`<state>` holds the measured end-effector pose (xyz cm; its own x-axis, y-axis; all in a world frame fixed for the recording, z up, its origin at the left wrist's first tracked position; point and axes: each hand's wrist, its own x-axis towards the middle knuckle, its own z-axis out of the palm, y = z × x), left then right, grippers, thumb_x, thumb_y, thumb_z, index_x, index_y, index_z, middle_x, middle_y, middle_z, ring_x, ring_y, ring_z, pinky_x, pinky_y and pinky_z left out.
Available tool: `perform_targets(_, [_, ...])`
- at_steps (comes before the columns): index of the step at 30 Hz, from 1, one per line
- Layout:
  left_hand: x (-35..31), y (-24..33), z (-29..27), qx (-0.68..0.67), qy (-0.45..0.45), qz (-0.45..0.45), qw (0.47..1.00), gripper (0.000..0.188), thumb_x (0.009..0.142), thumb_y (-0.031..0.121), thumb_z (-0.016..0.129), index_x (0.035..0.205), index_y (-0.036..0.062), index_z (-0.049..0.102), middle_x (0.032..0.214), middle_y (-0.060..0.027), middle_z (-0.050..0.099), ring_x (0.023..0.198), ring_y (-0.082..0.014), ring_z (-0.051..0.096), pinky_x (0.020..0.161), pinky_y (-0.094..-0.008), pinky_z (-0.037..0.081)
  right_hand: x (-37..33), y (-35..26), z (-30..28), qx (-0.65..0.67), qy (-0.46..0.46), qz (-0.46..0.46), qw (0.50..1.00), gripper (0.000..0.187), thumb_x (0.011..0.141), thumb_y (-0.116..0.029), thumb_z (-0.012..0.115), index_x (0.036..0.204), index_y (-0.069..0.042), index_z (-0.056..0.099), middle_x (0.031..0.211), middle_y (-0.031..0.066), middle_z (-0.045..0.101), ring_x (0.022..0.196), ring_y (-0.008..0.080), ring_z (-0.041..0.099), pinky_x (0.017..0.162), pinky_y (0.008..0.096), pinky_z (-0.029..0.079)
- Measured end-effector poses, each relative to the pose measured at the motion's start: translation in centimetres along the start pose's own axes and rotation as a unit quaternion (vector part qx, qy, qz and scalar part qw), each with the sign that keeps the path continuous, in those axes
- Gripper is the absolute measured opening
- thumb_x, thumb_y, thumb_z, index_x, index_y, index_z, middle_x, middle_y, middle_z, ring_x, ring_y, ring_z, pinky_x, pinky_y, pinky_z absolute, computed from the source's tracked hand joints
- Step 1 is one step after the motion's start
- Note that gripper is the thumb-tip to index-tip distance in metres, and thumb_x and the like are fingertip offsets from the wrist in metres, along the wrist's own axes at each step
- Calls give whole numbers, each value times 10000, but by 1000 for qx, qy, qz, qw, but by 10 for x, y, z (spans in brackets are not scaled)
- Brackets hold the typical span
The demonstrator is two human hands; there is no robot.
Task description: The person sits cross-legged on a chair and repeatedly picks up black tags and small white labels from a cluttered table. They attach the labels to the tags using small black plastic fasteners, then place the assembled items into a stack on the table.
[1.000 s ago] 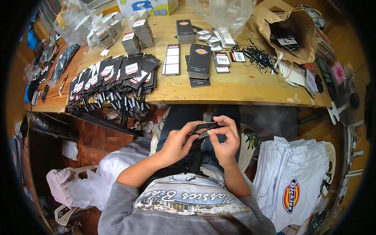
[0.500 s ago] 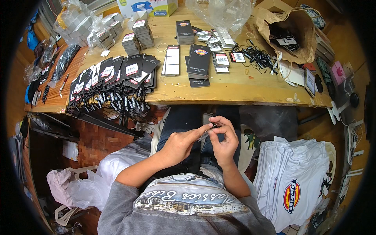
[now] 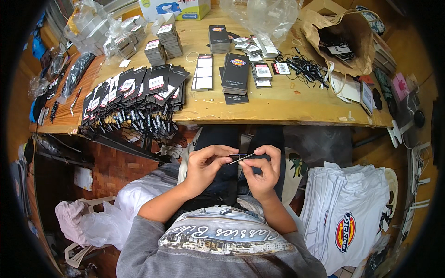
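Above my lap, my left hand [image 3: 206, 167] pinches one end of some thin dark hang tags [image 3: 240, 158] between thumb and fingertips. My right hand [image 3: 263, 169] grips their other end the same way. The tags are seen nearly edge-on, with a narrow gap between them, so their faces and exact number are hidden. On the table beyond my hands lie a stack of black hang tags [image 3: 235, 74], a white-labelled card [image 3: 202, 72] and small barcode tags [image 3: 262, 71]. A fanned pile of black tags with strings [image 3: 139, 85] lies to the left.
Loose black strings [image 3: 308, 69] lie beside a brown paper bag [image 3: 345, 44] at the right. More tag stacks [image 3: 169, 41] and plastic-wrapped bundles [image 3: 90, 28] stand at the back left. White printed shirts [image 3: 345, 208] are piled to my right. The table edge [image 3: 278, 121] runs just beyond my hands.
My left hand has drawn back from the right fingertips to the left end of the tags. The tags now stretch level between both hands.
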<state>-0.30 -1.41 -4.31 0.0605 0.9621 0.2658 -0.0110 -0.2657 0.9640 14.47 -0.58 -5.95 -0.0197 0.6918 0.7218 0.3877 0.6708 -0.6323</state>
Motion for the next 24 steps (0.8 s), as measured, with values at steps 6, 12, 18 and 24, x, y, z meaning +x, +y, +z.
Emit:
perform_targets(6, [0,4,-1,-2,-24,21,999,79,721,-18,538,778,-46,586,850,-160,601,753,-182,583,656,-258,462,0,-5,-2,-35,-5,-24,999,198,544,-40,707,683,-77,570,796,62,454,756,218,449,650,305,378])
perform_targets(12, [4,3,-6,29,-83,72,994,116,735,-21,525,828,-35,594,869,-132,596,805,-189,574,684,-259,454,0,-5,-2,3,-13,1,1000,174,580,-55,691,673,-43,545,806,86,422,761,204,434,664,298,378])
perform_targets(18, [7,0,-11,-61,-115,-8,992,103,734,10,546,816,-25,599,870,-103,583,796,-163,550,707,-242,425,-3,-2,3,67,-12,65,996,164,589,-47,679,687,-44,547,783,76,431,732,210,440,642,299,375])
perform_targets(24, [2,-18,-6,-264,-83,-146,950,81,714,7,585,791,-18,589,827,-67,556,763,-103,517,705,-217,407,-3,2,5,130,-48,83,987,153,621,-70,666,689,-23,537,772,77,438,703,198,455,599,275,386])
